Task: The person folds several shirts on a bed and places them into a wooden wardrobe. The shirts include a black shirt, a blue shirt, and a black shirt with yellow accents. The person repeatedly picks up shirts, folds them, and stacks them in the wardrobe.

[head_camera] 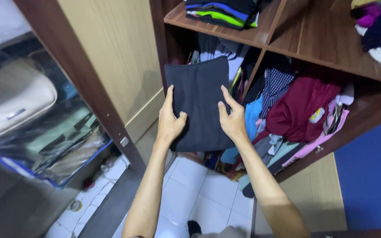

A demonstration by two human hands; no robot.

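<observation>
Head view: both hands hold a folded dark cloth [198, 103] flat before the wardrobe shelf [225, 33]. Left hand [169, 121] and right hand [232, 120] grasp its sides, fingers spread to keep the fold; jumbled clothes [300, 110] lie beyond.

Both forearms are bare to the elbow — no sleeves, watch, bracelet or rings in view. The left hand [169, 122] and right hand [232, 120] wear no gloves — slim fingers, short plain nails.
</observation>
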